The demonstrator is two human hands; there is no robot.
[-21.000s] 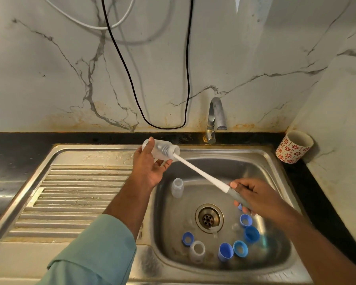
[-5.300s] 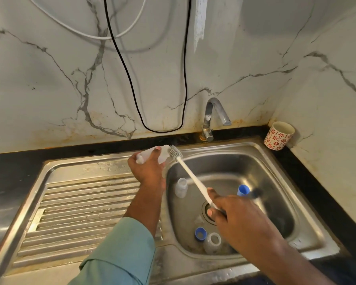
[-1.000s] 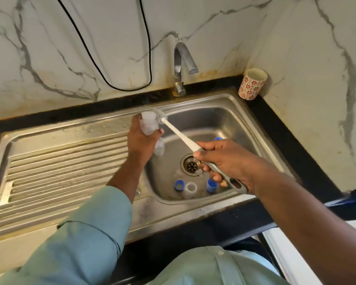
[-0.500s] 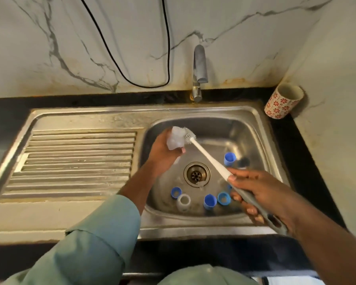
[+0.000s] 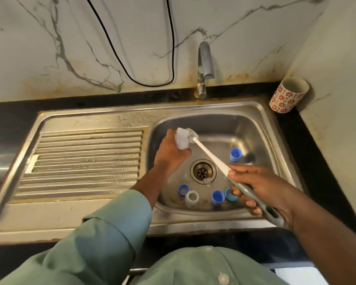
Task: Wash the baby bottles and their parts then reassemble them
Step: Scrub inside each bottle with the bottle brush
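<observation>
Since half a second ago, little has moved: the brush head has slid out a touch and now sits at the mouth of the bottle, and the view has shifted slightly.

Near the centre of the frame, the left hand (image 5: 170, 154) reaches over the steel sink (image 5: 261, 128), fingers curled around a small clear baby bottle (image 5: 181, 138) held above the basin. The right hand (image 5: 261, 190), at centre right, grips the grey handle of a bottle brush (image 5: 210, 156), fingers wrapped round it and thumb laid along the top. Its white shaft runs diagonally up and left, and the bristle head touches the open end of the bottle.

On the basin floor lie loose parts. A blue cap (image 5: 235, 154) stands right of the drain (image 5: 203, 171). Along the lower edge of the basin, from left to right, sit a blue ring (image 5: 183, 189), a clear bottle piece (image 5: 192, 199), a second blue cap (image 5: 217, 197) and a second blue ring (image 5: 229, 194), the last partly hidden by the right hand's fingers.

Left of the basin stretches the ribbed draining board (image 5: 84, 161). A metal tap (image 5: 203, 68) rises at upper centre against a marble wall, where a black cable (image 5: 132, 77) hangs in a loop. A white cup with red flowers (image 5: 288, 95) stands in the upper right corner on the black counter. Green sleeves fill the bottom of the frame.
</observation>
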